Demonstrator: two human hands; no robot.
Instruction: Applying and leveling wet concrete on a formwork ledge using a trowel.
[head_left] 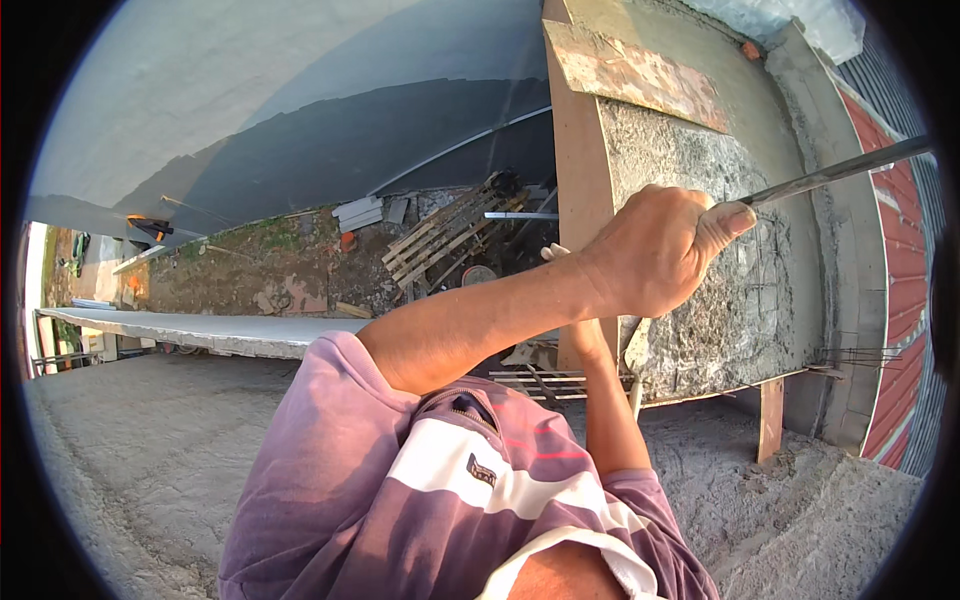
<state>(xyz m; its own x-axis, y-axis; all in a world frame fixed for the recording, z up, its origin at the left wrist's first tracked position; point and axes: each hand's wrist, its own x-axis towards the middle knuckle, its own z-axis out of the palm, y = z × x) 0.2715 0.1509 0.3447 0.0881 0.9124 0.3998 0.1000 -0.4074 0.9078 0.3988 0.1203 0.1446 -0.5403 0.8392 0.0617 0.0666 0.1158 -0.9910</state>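
Note:
My left hand (660, 250) is a closed fist around a dark metal bar (835, 178), its thumb lying along the bar. The bar slants up to the right, over a rough concrete slab (700, 180) with thin steel bars showing in its surface. My right hand (583, 335) is mostly hidden behind my left forearm. Only its lower part and some fingertips at the forearm's far side show, so whether it holds anything is not visible. Just right of it, a pale, flat, pointed piece (636, 345) stands at the slab's edge.
A plywood board (582, 150) edges the slab on its left, and a stained wooden board (645, 75) lies across its far part. Lower down at left are stacked wooden planks (450, 235) and rubble. A grey wall (845, 250) and red metal sheeting (905, 290) bound the right.

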